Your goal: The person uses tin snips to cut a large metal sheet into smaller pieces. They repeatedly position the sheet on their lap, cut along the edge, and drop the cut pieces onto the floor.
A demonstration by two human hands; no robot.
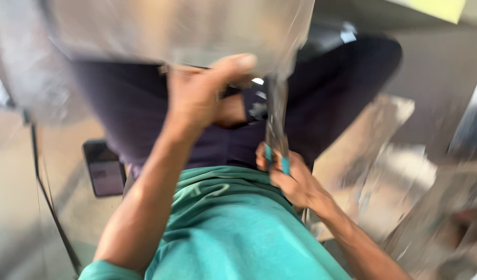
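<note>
Head view, blurry: left hand [202, 96] grips metal sheet [181, 28] edge, right hand [288, 176] clenches teal-handled snips [276, 132] just beside it; a slip could nick the left thumb.

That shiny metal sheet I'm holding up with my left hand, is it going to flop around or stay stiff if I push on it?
The metal sheet looks thin and broad, so it would probably flex and wobble rather than stay rigid. The left hand grips only its lower edge, so it may tip. Its shiny surface suggests it could slip. The right hand holds teal-handled pliers.
</note>
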